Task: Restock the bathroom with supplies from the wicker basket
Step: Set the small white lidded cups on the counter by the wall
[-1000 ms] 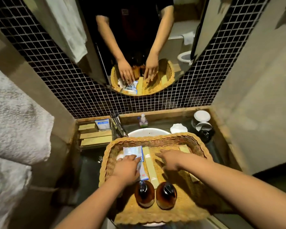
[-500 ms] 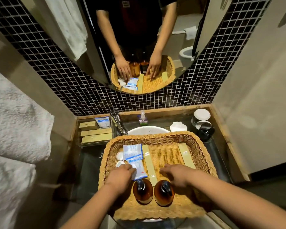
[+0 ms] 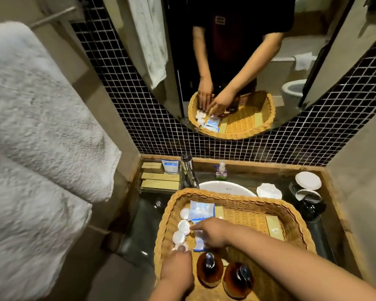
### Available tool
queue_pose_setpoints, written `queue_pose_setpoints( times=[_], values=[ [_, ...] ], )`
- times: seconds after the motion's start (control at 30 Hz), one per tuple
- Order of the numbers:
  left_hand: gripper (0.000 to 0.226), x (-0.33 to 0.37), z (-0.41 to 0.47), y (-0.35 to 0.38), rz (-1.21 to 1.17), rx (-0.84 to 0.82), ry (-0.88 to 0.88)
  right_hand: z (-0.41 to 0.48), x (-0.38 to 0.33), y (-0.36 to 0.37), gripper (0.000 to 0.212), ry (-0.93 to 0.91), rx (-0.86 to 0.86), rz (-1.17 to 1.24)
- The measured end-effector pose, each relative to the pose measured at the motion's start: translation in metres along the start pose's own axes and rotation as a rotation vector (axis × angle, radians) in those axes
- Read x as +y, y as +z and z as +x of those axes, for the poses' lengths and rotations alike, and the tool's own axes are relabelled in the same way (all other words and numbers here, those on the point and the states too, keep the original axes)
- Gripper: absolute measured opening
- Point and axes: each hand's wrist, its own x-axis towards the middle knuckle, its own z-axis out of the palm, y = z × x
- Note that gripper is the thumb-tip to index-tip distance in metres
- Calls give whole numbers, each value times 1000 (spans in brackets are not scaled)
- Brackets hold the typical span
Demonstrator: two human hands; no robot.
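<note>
Two-handed: rests right hand (image 3: 213, 232), fingers loose, on probably light, slippery packet (image 3: 198, 246), best pinched edgewise; reaches pads (image 3: 179, 237) with left hand (image 3: 177, 270), grip untellable.

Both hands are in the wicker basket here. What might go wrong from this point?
1. The wicker basket seems to rest across the washbasin rather than flat on the counter. The left hand and right hand both work at its left side, which may tip it.
2. The amber bottles stand upright close to both arms. A careless pull back might knock them over.
</note>
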Motion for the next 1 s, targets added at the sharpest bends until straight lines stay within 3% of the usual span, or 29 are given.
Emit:
queue_pose_setpoints(
  times=[0.1, 0.2, 0.37, 0.53, 0.7, 1.0],
  values=[
    [66, 6, 6, 10, -41, 31, -111, 26, -12, 3, 61, -70, 4, -49],
    [86, 5, 12, 18, -98, 78, -198, 49, -17, 7, 41, -151, 61, -116],
    [92, 1, 28, 17, -135, 4, -260, 79, -15, 18, 37, -198, 89, -224],
    [82, 5, 49, 14, -213, -25, -282, 98, -11, 27, 54, -247, 71, -324],
    [69, 2, 42, 22, 52, 166, -185, 105, -2, 27, 53, -282, 71, -383],
    [39, -13, 61, 35, -169, 233, -116, 95, 14, 28, 43, -324, 81, -368]
  ],
)
